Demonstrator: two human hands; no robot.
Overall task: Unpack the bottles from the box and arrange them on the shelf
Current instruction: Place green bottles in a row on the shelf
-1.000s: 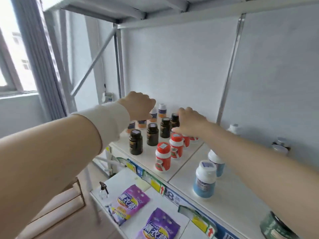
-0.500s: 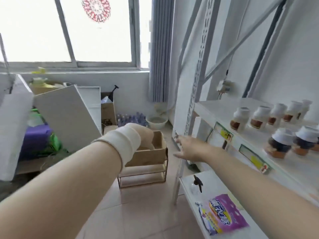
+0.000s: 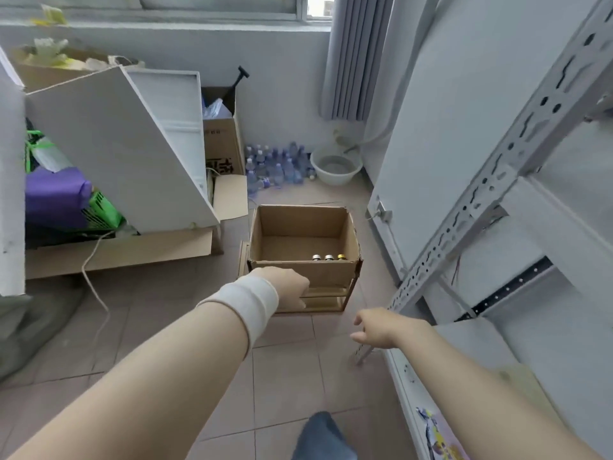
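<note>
Hanging just in front of the near wall of the open cardboard box (image 3: 331, 272), the L hand (image 3: 289, 287) shows its back to the camera, w/ a white wrist wrap (image 3: 247, 302) behind it; its fingers are tucked out of sight, so can't tell if it's clenched or loose, tho nothing shows in it; the R hand (image 3: 378, 328) is apart from the box, low & to its right, near the foot of the shelf (image 3: 497, 180), fingers relaxed & a bit spread, holding nothing. Three bottles (image 3: 328, 257) stand in a row in the box's near right corner, against the near wall; only their caps show, two silvery & one gold; rest of the box floor is bare cardboard. Box sits on a low wooden rack (image 3: 326, 302) on the tiled floor, just left of the shelf's perforated upright. By the far wall: a cluster of water bottles (image 3: 275, 164), a white basin (image 3: 335, 166) beside them, a grey curtain (image 3: 351, 54) above; white panels (image 3: 116, 144) lean at left.
</note>
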